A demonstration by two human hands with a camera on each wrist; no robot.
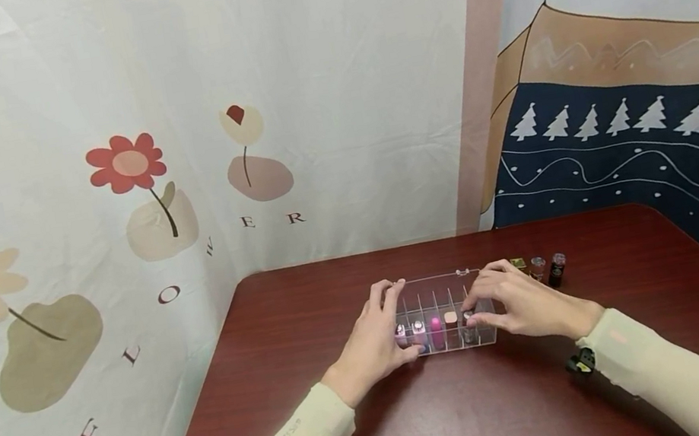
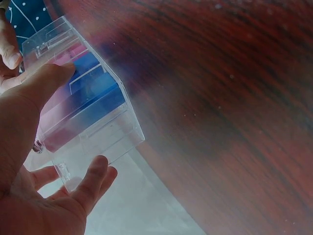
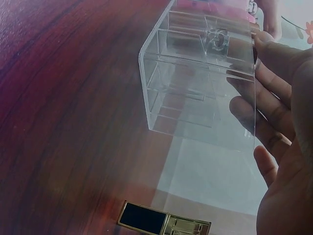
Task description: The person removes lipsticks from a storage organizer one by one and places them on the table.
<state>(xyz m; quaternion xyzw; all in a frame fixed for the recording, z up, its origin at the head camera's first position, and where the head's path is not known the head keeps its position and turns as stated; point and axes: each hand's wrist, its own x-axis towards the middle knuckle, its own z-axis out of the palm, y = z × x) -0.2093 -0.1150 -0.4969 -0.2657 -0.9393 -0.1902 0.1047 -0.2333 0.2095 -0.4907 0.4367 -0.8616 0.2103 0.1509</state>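
A clear plastic lipstick organizer (image 1: pixel 451 348) stands on the table, divided into narrow slots. My left hand (image 1: pixel 372 334) grips its left end, thumb at the front and fingers at the back; the left wrist view shows the thumb over a blue and pink tube (image 2: pixel 95 85). Inside stand several lipsticks, among them a bright pink one (image 1: pixel 436 332) and one with a beige-pink cap (image 1: pixel 451 320). My right hand (image 1: pixel 516 302) pinches the top of a clear-and-dark lipstick tube (image 1: pixel 469 330) in a slot toward the right. Its fingers partly hide that tube.
Behind my right hand are a gold-topped lipstick (image 1: pixel 519 263), a clear-capped one (image 1: pixel 537 267) and a dark one (image 1: pixel 557 270). A black and gold tube (image 3: pixel 144 218) lies near the organizer in the right wrist view. Printed curtains (image 1: pixel 329 98) hang behind the brown table (image 1: pixel 293 297).
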